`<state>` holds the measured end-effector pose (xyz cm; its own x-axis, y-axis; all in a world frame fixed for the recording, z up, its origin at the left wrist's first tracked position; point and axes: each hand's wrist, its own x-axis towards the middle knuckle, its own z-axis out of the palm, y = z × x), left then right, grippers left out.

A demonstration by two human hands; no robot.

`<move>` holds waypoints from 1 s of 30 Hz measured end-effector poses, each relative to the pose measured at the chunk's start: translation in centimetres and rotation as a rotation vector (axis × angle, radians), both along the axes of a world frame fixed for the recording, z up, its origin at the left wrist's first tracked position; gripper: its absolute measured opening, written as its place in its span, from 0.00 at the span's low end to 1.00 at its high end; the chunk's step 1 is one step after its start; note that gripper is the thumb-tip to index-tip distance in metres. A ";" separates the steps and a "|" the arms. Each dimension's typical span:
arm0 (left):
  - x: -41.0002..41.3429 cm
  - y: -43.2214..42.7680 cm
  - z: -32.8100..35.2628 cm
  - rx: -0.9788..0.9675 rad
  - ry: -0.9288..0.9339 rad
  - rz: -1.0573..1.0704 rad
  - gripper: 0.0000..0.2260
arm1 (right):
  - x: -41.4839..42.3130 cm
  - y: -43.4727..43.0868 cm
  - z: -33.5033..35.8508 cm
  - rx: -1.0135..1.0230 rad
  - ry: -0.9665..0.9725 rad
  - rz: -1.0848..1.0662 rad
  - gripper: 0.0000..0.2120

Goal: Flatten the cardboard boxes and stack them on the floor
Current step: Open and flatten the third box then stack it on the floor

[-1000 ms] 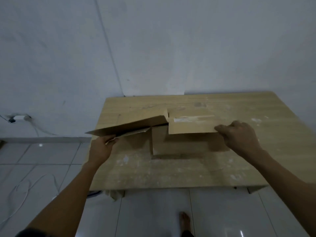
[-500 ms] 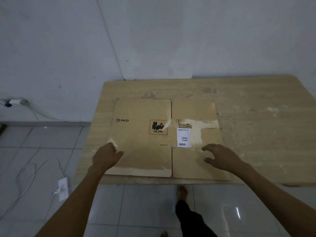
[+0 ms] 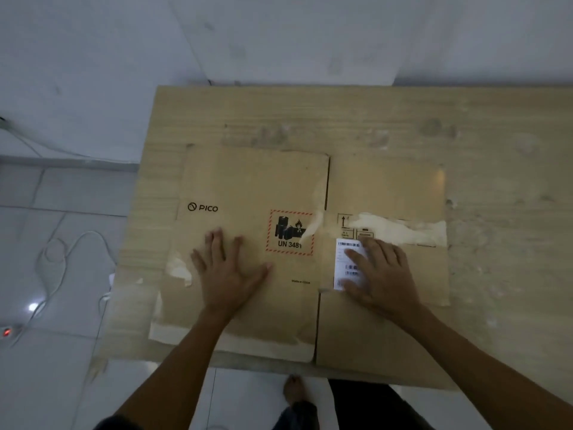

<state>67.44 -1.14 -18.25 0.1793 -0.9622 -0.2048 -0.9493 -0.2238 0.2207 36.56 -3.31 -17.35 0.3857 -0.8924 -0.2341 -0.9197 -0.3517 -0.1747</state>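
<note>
A brown cardboard box [image 3: 257,181] lies flattened on the wooden table [image 3: 372,119], printed "PICO" and "UN 3481", with torn tape strips and a white barcode label [image 3: 342,259]. My left hand [image 3: 228,271] rests flat on its left panel, fingers spread. On the right panel my right hand [image 3: 379,274] lies flat, partly covering the label. Neither hand grips anything. The box's near edge reaches the table's front edge.
White tiled floor [image 3: 62,367] lies left of and below the table, with a white cable [image 3: 55,265] and a power strip showing a red light [image 3: 6,332]. A bare foot [image 3: 294,389] stands just under the table's front edge. A white wall rises behind.
A second ago both hands held raised flaps of the box. The box has since dropped flat, and both hands slid forward onto its panels, palms down.
</note>
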 end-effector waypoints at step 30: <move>-2.3 1.1 -1.0 -0.008 0.035 -0.183 0.36 | 2.5 2.0 -1.2 -0.059 -0.091 -0.034 0.33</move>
